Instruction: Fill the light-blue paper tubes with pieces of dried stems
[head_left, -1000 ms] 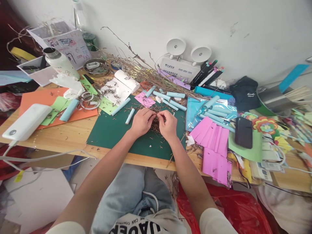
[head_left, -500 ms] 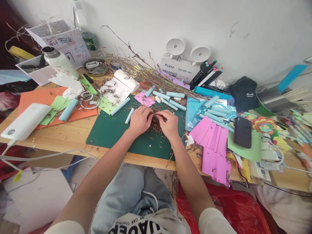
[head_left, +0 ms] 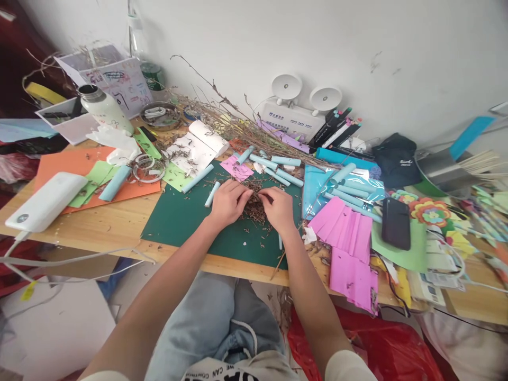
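Over a heap of brown dried plant bits [head_left: 254, 209] on the green cutting mat [head_left: 182, 217], my two hands face each other. On the left of the heap, my left hand [head_left: 229, 202] is closed, thumb and forefinger pinching dried plant bits. My right hand [head_left: 278, 207] is likewise closed in a pinch at the heap's right side; the small pieces in its fingertips are partly hidden. A pale blue paper tube [head_left: 212, 194] lies just left of my left hand. Behind the hands are a pink paper note [head_left: 237, 167] and several more blue tubes [head_left: 286, 161].
Dry branches [head_left: 238, 124] lie along the wall before a white twin-lamp emergency light [head_left: 291, 119]. At the right are pink crepe paper [head_left: 341, 225], a black phone [head_left: 396, 223] and a metal pot [head_left: 444, 166]. A white power bank [head_left: 46, 202] and bottle [head_left: 105, 108] stand left.
My hands have drawn slightly apart, the right one shifting right, exposing more of the heap between them. The whole view has shifted a little.
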A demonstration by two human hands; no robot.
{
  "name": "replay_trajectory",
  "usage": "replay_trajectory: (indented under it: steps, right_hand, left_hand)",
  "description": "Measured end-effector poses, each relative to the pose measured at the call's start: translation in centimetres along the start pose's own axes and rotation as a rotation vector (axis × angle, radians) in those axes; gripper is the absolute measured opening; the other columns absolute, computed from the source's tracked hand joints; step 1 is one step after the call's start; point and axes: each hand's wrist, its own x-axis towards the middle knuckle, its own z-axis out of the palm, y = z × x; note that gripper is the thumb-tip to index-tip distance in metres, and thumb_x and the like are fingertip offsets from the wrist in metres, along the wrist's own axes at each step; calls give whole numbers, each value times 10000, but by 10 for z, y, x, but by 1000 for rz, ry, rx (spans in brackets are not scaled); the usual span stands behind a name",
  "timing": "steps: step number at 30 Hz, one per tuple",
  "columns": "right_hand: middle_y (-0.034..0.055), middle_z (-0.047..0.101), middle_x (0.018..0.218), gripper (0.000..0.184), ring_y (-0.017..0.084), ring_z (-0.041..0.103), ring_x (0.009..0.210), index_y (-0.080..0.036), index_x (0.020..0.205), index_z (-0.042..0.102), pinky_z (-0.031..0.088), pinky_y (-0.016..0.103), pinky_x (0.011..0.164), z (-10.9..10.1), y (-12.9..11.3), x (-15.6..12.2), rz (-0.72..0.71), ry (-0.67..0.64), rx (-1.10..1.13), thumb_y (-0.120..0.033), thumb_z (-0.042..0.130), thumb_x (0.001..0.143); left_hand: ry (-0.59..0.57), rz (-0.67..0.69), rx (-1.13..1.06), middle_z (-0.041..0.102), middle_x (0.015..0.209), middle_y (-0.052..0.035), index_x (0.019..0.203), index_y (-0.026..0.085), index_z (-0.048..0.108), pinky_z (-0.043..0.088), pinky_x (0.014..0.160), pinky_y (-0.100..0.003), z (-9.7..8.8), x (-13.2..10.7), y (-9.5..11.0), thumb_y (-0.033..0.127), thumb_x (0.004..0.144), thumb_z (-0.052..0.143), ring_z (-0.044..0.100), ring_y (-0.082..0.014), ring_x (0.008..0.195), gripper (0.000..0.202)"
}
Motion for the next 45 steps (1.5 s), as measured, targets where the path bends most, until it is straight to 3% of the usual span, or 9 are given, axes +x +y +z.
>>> replay_trajectory:
  steps: [4, 11, 18, 25, 29, 32, 36, 43, 45]
  right_hand:
    - [41, 728, 849, 141, 179, 667, 761, -206, 869, 747, 539, 297, 701, 2, -7, -1, 42, 142, 238, -254, 614, 874]
    - [41, 746, 823, 167, 190, 693, 725, -193, 850, 744, 581, 314, 697, 8, -9, -3, 185, 86, 500, -337, 666, 818]
    - [38, 722, 811, 140, 173, 665, 705, -199, 825, 731, 563, 292, 664, 8, -19, -5, 101, 124, 394, -298, 632, 840]
    - [59, 728, 863, 181, 182, 664, 742, -195, 883, 729, 549, 297, 673, -4, -7, -1, 98, 296, 269, -307, 588, 886]
    - [47, 728, 865, 204, 172, 663, 752, -201, 888, 744, 529, 287, 679, -6, 1, 1, 18, 108, 152, -208, 541, 886]
    - [56, 715, 933, 195, 180, 655, 765, -206, 988, 737, 532, 309, 711, -2, 0, 0, -3, -28, 31, -213, 613, 839]
    - [62, 706, 905, 249, 209, 649, 780, -209, 1029, 730, 532, 346, 733, 2, 0, -1, 6, -111, -119, -221, 689, 783]
    - [44, 743, 923, 166, 177, 685, 805, -218, 922, 748, 560, 320, 780, -4, -8, -1, -24, 78, 199, -230, 586, 886]
    - [44, 747, 951, 158, 182, 695, 858, -222, 923, 750, 566, 320, 809, -5, -11, -1, -13, 84, 286, -261, 601, 888]
  left_hand:
    - [7, 51, -111, 708, 993, -79, 1116, 167, 646, 507, 852, -360, 2, -1, 6, 315, 963, 556, 615, -201, 933, 232]
    - [87, 81, -194, 744, 911, -56, 996, 185, 698, 531, 787, -337, 7, 0, 0, 243, 957, 567, 649, -173, 841, 148]
    - [98, 71, -143, 720, 819, -38, 911, 179, 693, 511, 710, -291, 8, 1, 1, 233, 936, 589, 631, -156, 768, 120]
    - [161, -20, -107, 684, 762, -18, 896, 184, 689, 500, 696, -272, 3, 0, -1, 222, 918, 594, 610, -137, 717, 105]
    - [135, -12, -75, 704, 832, -40, 945, 183, 685, 512, 755, -304, 2, 0, -5, 219, 928, 568, 618, -163, 791, 124]
    - [85, -16, -47, 702, 883, -62, 1035, 173, 672, 510, 787, -336, 2, 0, -6, 214, 933, 540, 609, -197, 863, 172]
    - [45, -58, 5, 665, 784, -58, 1088, 168, 670, 498, 742, -349, 2, 0, -4, 248, 949, 516, 585, -221, 840, 222]
    - [-8, 75, -98, 711, 1121, -89, 1178, 199, 667, 499, 902, -412, 2, 1, -2, 260, 960, 542, 601, -229, 1017, 259]
    - [-5, 100, -142, 727, 1110, -88, 1192, 196, 668, 517, 877, -402, 5, 1, -3, 270, 960, 555, 622, -217, 977, 268]
